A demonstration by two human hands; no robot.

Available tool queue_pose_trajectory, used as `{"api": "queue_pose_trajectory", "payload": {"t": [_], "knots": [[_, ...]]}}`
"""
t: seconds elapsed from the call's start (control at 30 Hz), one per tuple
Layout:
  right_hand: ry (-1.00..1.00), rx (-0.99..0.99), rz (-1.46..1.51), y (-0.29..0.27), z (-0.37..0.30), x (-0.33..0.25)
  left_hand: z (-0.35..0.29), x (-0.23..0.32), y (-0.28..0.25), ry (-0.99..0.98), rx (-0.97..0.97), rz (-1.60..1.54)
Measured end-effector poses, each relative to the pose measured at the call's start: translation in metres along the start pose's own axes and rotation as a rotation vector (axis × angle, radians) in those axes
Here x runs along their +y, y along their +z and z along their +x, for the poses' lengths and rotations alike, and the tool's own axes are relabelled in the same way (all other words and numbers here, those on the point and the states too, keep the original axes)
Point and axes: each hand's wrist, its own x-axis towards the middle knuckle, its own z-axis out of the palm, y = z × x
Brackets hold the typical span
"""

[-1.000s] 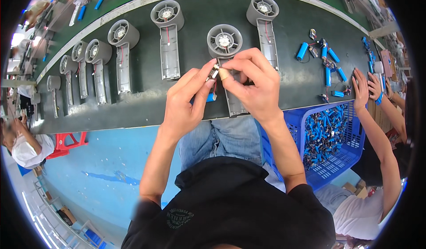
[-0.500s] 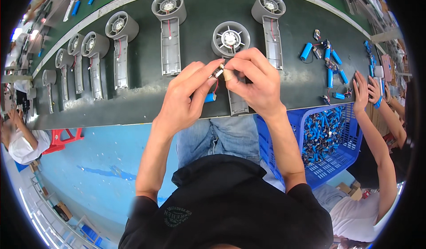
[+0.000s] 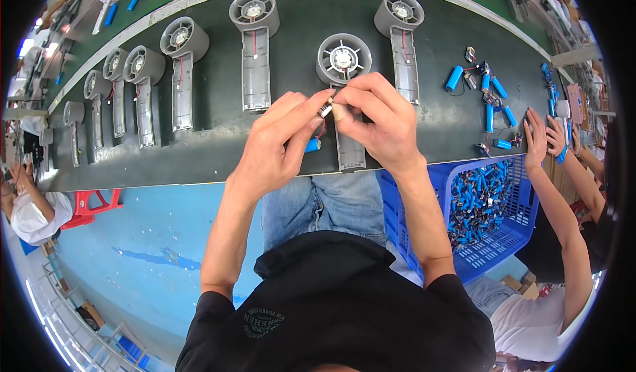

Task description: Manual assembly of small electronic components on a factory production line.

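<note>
Between the fingertips of my left hand [image 3: 275, 140] is a small circuit board [image 3: 325, 109], with a red wire running down toward a blue cylindrical battery [image 3: 313, 145]. My right hand [image 3: 379, 120] is closed in a pinch at the board's upper end, touching a small pale connector there. Directly behind and beneath my hands lies a grey fan housing [image 3: 344, 59] with its open handle [image 3: 351, 155] pointing toward me. My fingers hide the middle of that handle and whatever wire lies in it.
More grey fan housings [image 3: 255, 54] stand in a row along the dark green table [image 3: 218, 140]. At right lie loose blue batteries with boards [image 3: 490, 100]. A blue crate [image 3: 487, 263] full of batteries sits below the table's edge. A co-worker's hands [image 3: 540, 140] rest at the far right.
Both my hands keep their pinch at nearly the same place. The board has turned slightly between the fingers. The whole view has shifted a little.
</note>
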Motion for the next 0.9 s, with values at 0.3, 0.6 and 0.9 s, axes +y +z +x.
{"api": "queue_pose_trajectory", "payload": {"t": [0.3,0.6,0.9], "knots": [[0.449,0.039,-0.224,-0.017,-0.011,-0.044,0.005,0.001,0.007,-0.028,0.05,0.022],[0.844,-0.095,0.002,-0.038,0.005,-0.066,0.031,0.024,0.006,-0.326,0.178,-0.617],[0.459,-0.231,-0.439,0.005,0.224,0.121,0.281,-0.082,-0.061,-0.187,0.346,0.181]]}}
